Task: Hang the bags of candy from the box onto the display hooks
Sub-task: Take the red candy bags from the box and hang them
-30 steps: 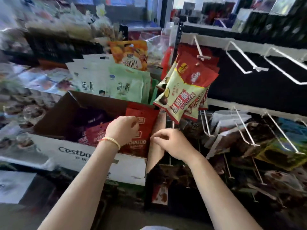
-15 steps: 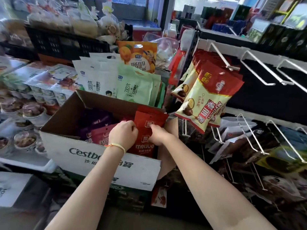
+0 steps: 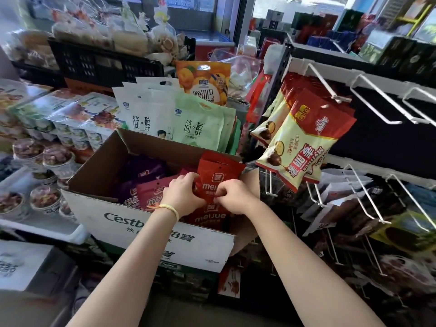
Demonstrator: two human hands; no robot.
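Gripping one red meijue bag [image 3: 218, 179] in the box [image 3: 151, 223]: left hand [image 3: 182, 195], right hand [image 3: 232, 197] both pinch it; hooks [image 3: 375, 101] at 2 o'clock mostly bare, box well stocked.

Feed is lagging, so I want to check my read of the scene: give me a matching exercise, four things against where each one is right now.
Things:
1. red meijue bag
2. purple bags
3. red and yellow bags
4. orange bag

Places:
A. hanging on a display hook
B. standing behind the green pouches
C. gripped by both hands
D. lying in the box's left part

Pairs: 1-C, 2-D, 3-A, 4-B
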